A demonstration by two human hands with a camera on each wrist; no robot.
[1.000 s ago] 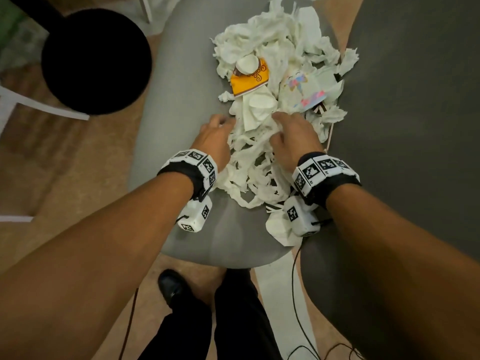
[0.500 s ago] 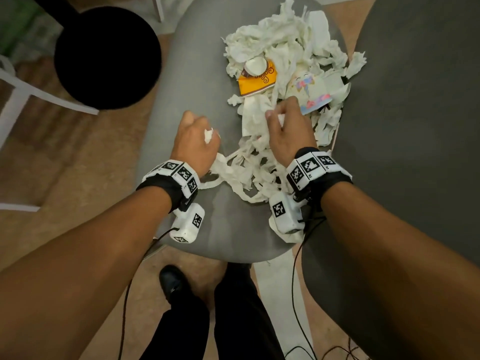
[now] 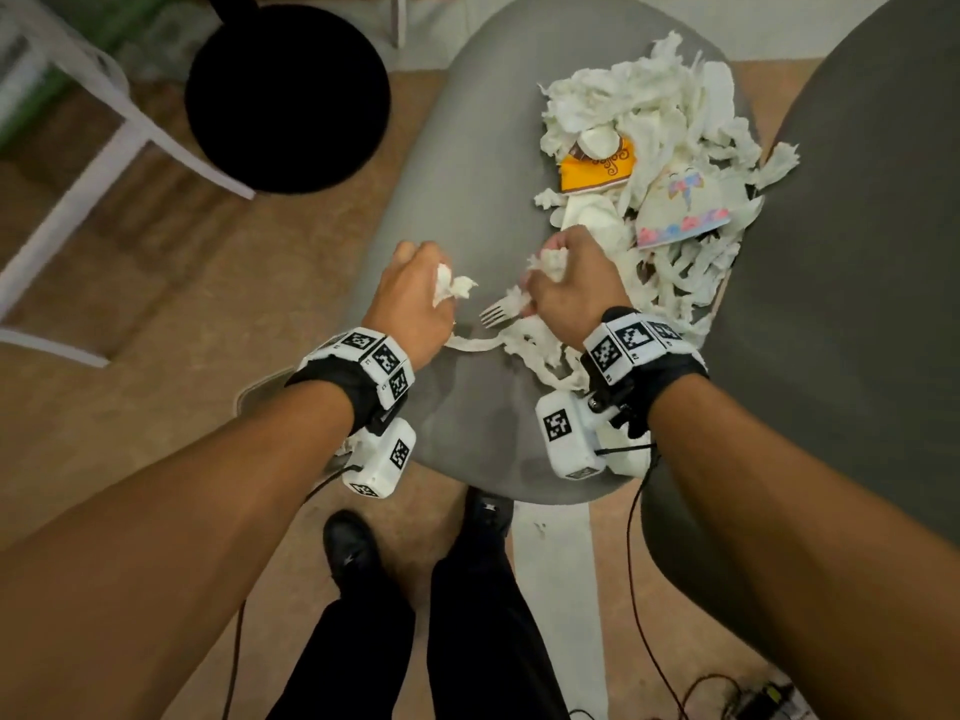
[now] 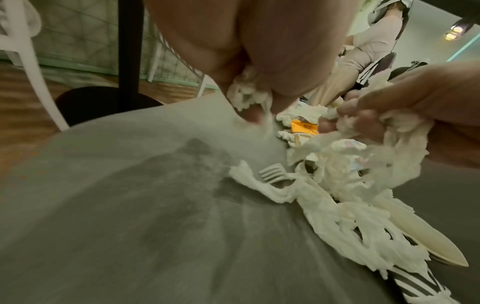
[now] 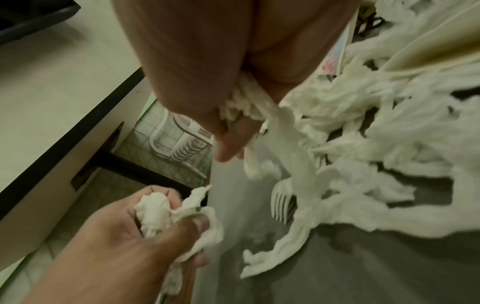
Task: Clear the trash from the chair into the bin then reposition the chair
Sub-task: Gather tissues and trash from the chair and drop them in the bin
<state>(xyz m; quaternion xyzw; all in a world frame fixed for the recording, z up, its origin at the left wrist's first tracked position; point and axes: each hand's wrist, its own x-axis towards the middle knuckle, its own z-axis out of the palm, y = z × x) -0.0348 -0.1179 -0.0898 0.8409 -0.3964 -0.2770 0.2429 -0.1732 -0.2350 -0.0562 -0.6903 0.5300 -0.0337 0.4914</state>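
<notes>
Grey seat of the chair (image 3: 467, 163) lies under both fists. Nearest, the left hand (image 3: 415, 298) is balled round a small wad of tissue (image 3: 449, 288); just beside it the right hand (image 3: 576, 288) clutches trailing shreds, a plastic fork (image 3: 493, 314) below its knuckles. Beyond the right fist sits the main trash pile (image 3: 649, 148) — gathering is barely begun. No bin is identifiable, so next comes lifting these handfuls clear — gently, lest strands drag the fork off.
</notes>
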